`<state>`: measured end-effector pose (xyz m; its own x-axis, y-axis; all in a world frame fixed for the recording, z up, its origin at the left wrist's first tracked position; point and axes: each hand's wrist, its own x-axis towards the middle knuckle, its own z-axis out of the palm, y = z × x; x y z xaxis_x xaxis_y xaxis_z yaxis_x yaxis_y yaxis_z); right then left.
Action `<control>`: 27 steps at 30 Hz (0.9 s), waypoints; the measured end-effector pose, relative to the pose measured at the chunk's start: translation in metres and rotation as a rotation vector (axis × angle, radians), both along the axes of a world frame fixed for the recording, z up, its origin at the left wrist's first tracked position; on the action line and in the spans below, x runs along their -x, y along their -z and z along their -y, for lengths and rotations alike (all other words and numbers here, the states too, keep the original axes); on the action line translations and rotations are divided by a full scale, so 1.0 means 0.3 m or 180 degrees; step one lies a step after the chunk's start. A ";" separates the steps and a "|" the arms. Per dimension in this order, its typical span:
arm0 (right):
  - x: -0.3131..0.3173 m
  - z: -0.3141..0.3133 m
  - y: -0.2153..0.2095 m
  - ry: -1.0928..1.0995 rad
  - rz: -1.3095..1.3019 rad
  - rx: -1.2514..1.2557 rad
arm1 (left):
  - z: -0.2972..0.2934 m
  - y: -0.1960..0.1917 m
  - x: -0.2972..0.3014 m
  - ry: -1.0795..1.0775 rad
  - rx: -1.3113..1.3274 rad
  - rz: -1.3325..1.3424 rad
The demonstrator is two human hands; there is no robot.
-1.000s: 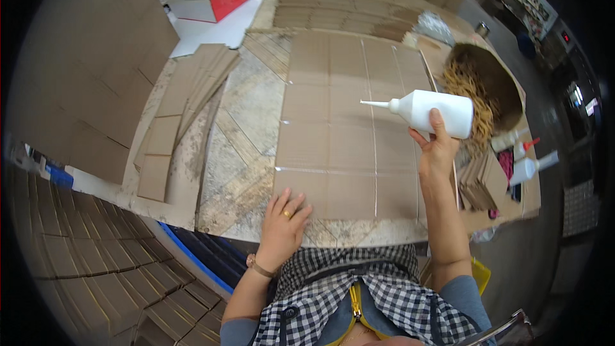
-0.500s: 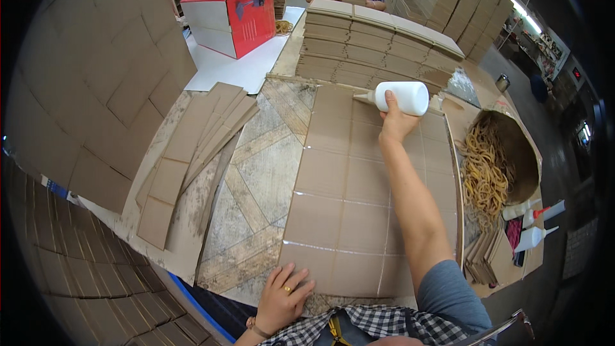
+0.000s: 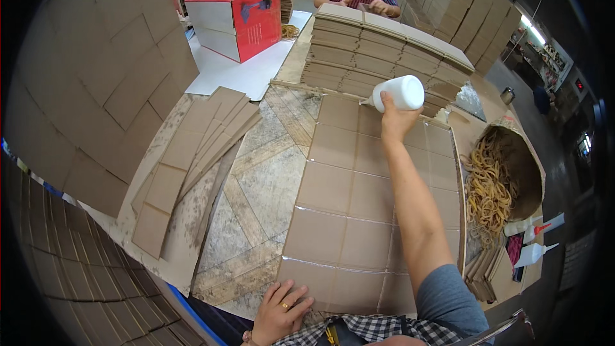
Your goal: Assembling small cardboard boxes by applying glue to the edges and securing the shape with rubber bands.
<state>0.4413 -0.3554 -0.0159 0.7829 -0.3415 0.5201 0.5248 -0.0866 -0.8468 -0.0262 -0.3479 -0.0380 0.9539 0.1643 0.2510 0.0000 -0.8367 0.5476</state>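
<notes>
The right hand (image 3: 396, 120) grips a white plastic glue bottle (image 3: 400, 93), tipped sideways with its nozzle pointing left over the far edge of a flat brown cardboard sheet (image 3: 359, 205) scored into squares. The left hand (image 3: 277, 313) lies open, fingers spread, pressing the sheet's near edge. The sheet covers a worn, patterned worktop (image 3: 256, 192). Beyond it rises a stack of folded cardboard (image 3: 378, 51); rightward, a round container of tan rubber bands (image 3: 490, 186).

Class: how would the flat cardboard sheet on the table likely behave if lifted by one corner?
The cardboard sheet is wide, thin and scored into panels, so it would probably sag and fold along those lines. It looks light, likely sliding easily; the left hand presses its near edge.
</notes>
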 end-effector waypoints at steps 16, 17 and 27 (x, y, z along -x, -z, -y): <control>0.811 0.413 -0.027 -0.0906 -0.0852 0.0076 | 0.015 0.009 -0.024 0.0102 0.0071 0.0395; 0.884 0.413 -0.043 -0.0864 -0.0721 0.0201 | 0.014 0.002 0.002 0.0028 0.0073 0.0483; 1.324 0.643 -0.061 -0.1394 -0.0933 0.0778 | 0.016 0.041 -0.005 0.0047 0.0003 0.0627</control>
